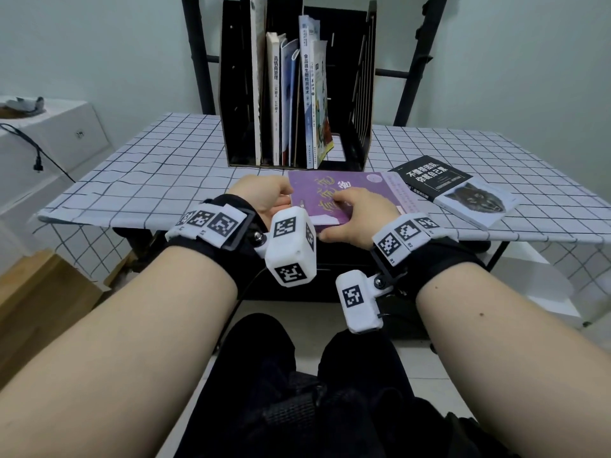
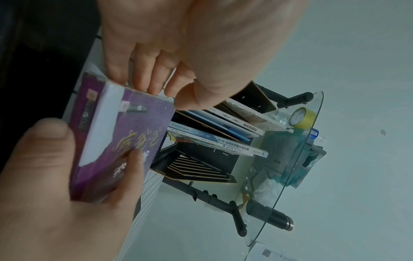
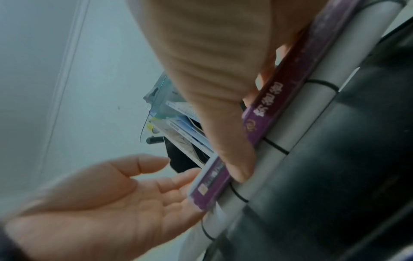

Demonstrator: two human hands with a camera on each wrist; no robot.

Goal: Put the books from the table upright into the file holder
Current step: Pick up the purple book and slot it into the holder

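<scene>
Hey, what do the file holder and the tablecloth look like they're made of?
File holder: probably thin wood board, matte black faces, pale tan cut edges. Tablecloth: seemingly fabric, white with black grid; it wrinkles and drapes over the edge.

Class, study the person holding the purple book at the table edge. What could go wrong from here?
1. The purple book sits at the table's near edge; the right hand pinches it, the left hand only touches its end, so it may slip floorward.
2. The books in the file holder lean, and could snag it on entry.
</scene>
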